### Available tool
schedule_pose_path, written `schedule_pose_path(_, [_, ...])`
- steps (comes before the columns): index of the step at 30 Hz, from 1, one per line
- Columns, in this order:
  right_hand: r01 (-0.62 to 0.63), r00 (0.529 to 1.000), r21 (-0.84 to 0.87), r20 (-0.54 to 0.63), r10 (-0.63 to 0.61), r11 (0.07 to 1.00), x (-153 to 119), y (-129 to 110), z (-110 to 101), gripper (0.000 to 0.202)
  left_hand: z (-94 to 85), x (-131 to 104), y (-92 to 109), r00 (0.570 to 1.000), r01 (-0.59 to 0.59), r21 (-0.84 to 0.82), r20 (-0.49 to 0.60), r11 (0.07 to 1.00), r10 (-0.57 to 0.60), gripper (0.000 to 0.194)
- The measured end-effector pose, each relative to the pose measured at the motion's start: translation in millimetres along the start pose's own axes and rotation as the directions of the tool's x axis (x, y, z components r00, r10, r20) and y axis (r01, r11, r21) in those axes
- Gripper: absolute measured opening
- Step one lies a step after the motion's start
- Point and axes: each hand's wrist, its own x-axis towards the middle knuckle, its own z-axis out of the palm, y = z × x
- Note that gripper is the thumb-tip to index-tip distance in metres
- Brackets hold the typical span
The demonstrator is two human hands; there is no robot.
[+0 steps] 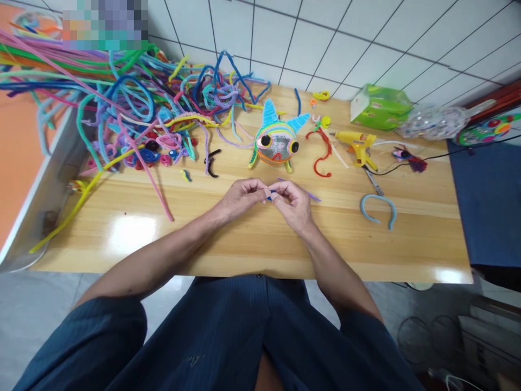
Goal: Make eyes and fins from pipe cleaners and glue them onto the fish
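My left hand (248,196) and my right hand (292,203) meet over the middle of the table, fingertips pinched together. Between them is a small dark blue piece of pipe cleaner (270,196), mostly covered by the fingers. A purple pipe cleaner (313,196) sticks out beside my right hand; whether it is held or lies on the table I cannot tell. Just beyond my hands stands a fish-like figure (277,142) made of coiled pipe cleaners, with light blue ears or fins, black-centred round eyes and a grey face.
A tangled heap of pipe cleaners (134,108) covers the table's left and back. To the right lie a yellow glue gun (358,144) with a cord, a red curled pipe cleaner (325,155), a light blue headband-shaped loop (378,202) and a green box (378,106).
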Motion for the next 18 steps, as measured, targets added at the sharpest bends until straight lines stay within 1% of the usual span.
schedule_pose_path(5, [-0.029,0.999,0.049,-0.031,0.031,0.998,0.9,5.7,1.5,0.010,-5.1,3.6,1.1,0.997,0.047,-0.002,0.062,0.999,-0.047,0.036])
schedule_pose_path(8, [-0.074,0.996,0.107,-0.037,0.079,0.992,1.0,8.4,2.2,0.011,-5.2,4.0,1.2,0.996,0.067,-0.014,0.065,0.998,-0.066,0.034])
schedule_pose_path(10, [-0.082,0.996,0.132,-0.028,0.086,0.988,1.0,8.8,2.5,0.011,-5.0,4.0,1.0,0.996,0.067,-0.006,0.061,0.998,-0.066,0.031])
schedule_pose_path(12, [-0.073,0.997,0.129,-0.020,0.076,0.989,1.0,8.4,2.6,0.010,-5.6,4.1,0.9,0.996,0.063,0.013,0.058,0.998,-0.063,0.029])
schedule_pose_path(18, [-0.017,1.000,0.037,-0.014,0.018,0.999,0.6,6.0,1.1,0.008,-10.2,4.5,3.3,0.996,0.025,0.092,0.078,0.995,-0.033,0.025])
